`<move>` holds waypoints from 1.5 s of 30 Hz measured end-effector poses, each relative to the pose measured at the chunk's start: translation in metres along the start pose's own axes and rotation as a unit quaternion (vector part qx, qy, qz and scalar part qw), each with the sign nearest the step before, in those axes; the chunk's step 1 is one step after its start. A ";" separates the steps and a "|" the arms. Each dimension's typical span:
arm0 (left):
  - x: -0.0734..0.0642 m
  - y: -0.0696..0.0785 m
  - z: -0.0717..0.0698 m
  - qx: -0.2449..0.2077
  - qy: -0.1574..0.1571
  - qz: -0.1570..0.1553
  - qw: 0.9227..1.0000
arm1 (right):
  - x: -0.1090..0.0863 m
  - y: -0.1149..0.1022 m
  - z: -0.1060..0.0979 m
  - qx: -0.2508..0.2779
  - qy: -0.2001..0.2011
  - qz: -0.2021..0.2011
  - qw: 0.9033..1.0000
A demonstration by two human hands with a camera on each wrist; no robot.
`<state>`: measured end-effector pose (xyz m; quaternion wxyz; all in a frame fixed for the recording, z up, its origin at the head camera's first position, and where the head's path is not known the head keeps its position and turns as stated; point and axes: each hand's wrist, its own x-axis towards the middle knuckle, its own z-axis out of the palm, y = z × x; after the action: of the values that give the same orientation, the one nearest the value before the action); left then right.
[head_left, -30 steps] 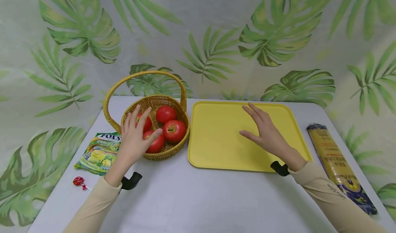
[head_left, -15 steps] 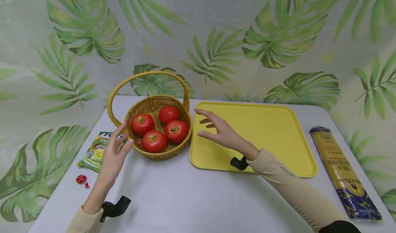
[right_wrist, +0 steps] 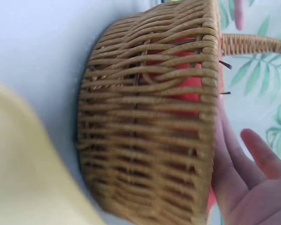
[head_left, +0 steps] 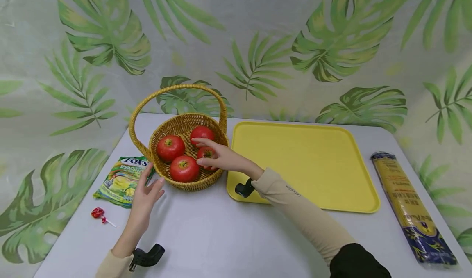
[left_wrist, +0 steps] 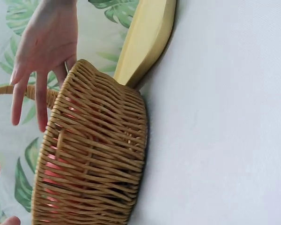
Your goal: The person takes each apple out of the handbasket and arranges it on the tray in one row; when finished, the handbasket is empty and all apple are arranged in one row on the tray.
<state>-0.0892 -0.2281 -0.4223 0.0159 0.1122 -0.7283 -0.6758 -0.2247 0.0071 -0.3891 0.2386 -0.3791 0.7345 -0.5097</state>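
A wicker basket [head_left: 191, 185] with a tall arched handle holds several red apples. My right hand [head_left: 228, 158] reaches over the basket's right rim, its fingers extended above the right-hand apple [head_left: 207, 151] and partly covering it. From the head view I cannot tell whether it touches that apple. In the right wrist view the hand [right_wrist: 255, 194] is just past the rim, fingers spread. My left hand [head_left: 143, 200] is by the basket's front left side, fingers loosely spread and holding nothing. Beside it lies a green Fox's candy bag [head_left: 119, 183], partly hidden by the fingers.
A yellow tray [head_left: 302, 163] lies right of the basket, under my right forearm. A long pack of pasta [head_left: 409, 204] lies along the table's right edge. A red lollipop [head_left: 98, 213] is at the front left. Behind the table hangs a leaf-patterned cloth [head_left: 265, 7].
My right hand has moved left from above the tray to over the basket. The left hand has drawn back from over the apples to the basket's front left.
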 end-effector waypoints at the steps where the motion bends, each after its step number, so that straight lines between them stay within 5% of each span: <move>1: 0.002 -0.002 0.001 -0.005 -0.007 -0.008 1.000 | 0.004 0.000 0.002 0.004 -0.005 0.007 1.000; 10: 0.019 -0.013 0.008 -0.068 -0.045 -0.009 0.997 | 0.028 0.000 0.019 0.029 -0.040 0.067 0.997; 22: 0.020 -0.016 0.009 -0.125 -0.054 -0.004 0.991 | 0.043 -0.005 0.039 -0.058 -0.042 0.136 0.988; 29: 0.020 -0.014 0.010 -0.140 -0.052 -0.014 0.989 | 0.047 -0.006 0.049 -0.180 -0.031 0.117 0.976; 45: 0.020 -0.015 0.010 -0.143 -0.051 -0.017 0.988 | 0.040 -0.005 0.055 -0.181 0.065 0.086 0.978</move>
<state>-0.1079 -0.2232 -0.4403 -0.0171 0.0863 -0.6219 -0.7781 -0.2067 -0.0570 -0.4031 0.1602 -0.3175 0.8584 -0.3697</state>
